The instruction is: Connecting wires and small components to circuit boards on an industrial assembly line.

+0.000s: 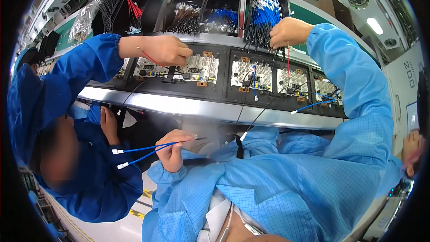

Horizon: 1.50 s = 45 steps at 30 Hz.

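My left hand [172, 150] is closed in a pinch on two blue wires [150, 149], in front of the bench's near edge. Their white connectors point to the left. My right hand [290, 32] is up at the right side of a bundle of blue wires [265, 12] with white ends, its fingers curled together. Whatever is between those fingertips is hidden. Beneath that hand, a red wire [288, 64] rises from a white circuit board [293, 80]. To its left, another circuit board [251, 77] carries a short blue wire [255, 85].
A co-worker's hand [168, 51] in a dark blue sleeve works over a circuit board [201, 69] on the left. Bins with brown wires [183, 15] and blue wires [222, 19] line the back. Loose wires, including a blue wire [309, 106], hang over the bench's metal edge [201, 111].
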Motion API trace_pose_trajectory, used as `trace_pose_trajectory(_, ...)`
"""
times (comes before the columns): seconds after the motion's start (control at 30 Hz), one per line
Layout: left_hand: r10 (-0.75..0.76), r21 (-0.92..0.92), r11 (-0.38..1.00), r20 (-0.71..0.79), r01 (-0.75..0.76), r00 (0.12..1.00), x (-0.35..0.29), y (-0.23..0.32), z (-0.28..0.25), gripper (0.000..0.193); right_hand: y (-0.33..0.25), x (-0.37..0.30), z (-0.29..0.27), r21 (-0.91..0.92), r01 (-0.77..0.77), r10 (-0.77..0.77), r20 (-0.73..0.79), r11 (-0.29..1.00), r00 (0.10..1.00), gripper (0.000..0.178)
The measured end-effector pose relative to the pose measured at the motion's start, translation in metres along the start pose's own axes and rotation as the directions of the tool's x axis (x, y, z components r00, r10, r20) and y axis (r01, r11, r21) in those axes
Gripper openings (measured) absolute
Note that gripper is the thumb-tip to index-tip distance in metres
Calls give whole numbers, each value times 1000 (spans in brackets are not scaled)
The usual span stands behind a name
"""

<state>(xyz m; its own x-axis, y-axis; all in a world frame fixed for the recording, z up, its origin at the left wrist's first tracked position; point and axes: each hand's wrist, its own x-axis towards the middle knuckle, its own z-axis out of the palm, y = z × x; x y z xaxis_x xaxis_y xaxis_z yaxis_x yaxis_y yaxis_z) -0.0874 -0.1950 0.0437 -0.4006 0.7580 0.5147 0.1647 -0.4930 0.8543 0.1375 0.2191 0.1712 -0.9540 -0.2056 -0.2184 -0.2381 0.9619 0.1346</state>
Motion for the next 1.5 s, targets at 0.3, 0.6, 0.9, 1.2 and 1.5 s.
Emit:
trace_pose_trajectory(0.3, -4, 31, 1000, 81, 2, 997, 10, -12, 5, 24, -22, -26, 35, -6, -65, 65, 159, 998, 985, 22)
trace_pose_trajectory(0.6, -30, 11, 1000, 111, 29, 993, 11, -14, 12, 23, -40, -19, 62, -216, -75, 130, 252, 974, 959, 17)
trace_pose_trajectory(0.9, -20, 30, 999, 56, 19, 998, 2, -19, 5, 23, -36, -18, 55, -273, -44, 119, 268, 961, 956, 13)
trace_pose_trajectory(1.2, -73, 38, 997, 50, 71, 996, -1, -17, 6, 21, 4, -22, 22, -263, -166, 122, -174, 950, 977, 17)
trace_pose_trajectory(1.5, -105, 13, 994, 73, 105, 992, 0, -13, 7, 21, 38, -17, 9, -318, -208, 97, -332, 925, 938, 14)
